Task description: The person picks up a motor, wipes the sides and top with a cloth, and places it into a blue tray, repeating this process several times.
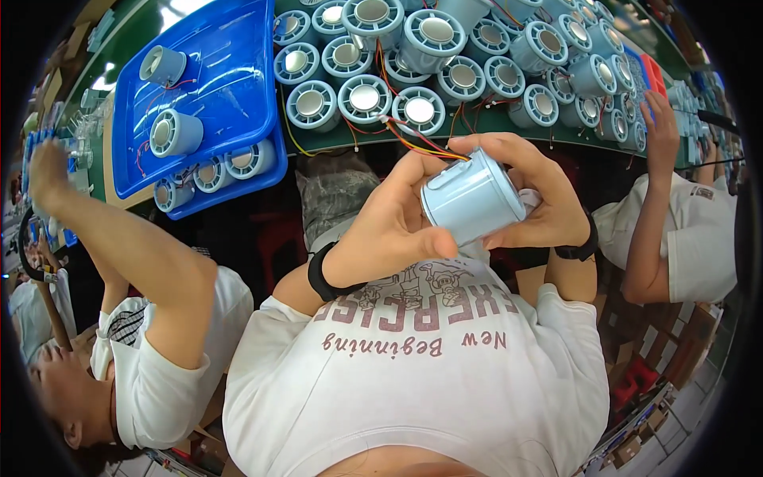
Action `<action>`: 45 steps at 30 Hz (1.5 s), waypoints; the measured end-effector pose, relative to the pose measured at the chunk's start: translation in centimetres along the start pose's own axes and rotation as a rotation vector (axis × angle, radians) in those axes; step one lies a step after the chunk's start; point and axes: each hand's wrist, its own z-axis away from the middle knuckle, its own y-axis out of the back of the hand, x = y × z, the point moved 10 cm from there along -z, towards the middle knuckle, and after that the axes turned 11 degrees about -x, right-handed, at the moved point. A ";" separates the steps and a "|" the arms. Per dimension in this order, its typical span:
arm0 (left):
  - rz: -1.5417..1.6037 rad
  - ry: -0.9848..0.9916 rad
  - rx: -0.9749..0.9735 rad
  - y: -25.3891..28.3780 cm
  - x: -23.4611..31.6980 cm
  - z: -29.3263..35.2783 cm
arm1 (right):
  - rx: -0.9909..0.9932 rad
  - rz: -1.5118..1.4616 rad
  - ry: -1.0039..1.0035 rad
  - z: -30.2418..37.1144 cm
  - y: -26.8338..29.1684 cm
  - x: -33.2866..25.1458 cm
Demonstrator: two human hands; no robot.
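Between my two hands I hold a light blue cylindrical motor housing (470, 199), tilted, in front of my chest. My left hand (389, 219) wraps its near left side, thumb along the lower edge. My right hand (548, 191) curls around its right end, fingers over the top; part of that end is hidden. Red, yellow and dark wires (425, 147) run from the housing up toward the table's edge. Just beyond my hands, many similar light blue housings (419, 110) with silver round centres are crowded on the green table, some stacked.
At the left, a blue tray (230, 103) holds two housings, resting over another blue tray (280, 171) with several more. A co-worker's arm (143, 246) reaches in at the left; another co-worker's arm (653, 183) is at the right, near a red bin (653, 77). Loose wires hang over the table edge.
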 end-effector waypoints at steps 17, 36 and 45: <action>-0.933 -0.022 0.291 3.1 5.4 3.3 | 0.160 0.457 -0.111 -4.2 -0.7 -2.1; -1.561 0.049 1.113 9.4 8.6 3.0 | 0.578 0.723 -0.225 -3.4 9.1 -11.3; -1.515 -0.333 1.114 7.3 10.2 5.6 | 0.271 1.321 -0.464 -12.5 29.5 -12.0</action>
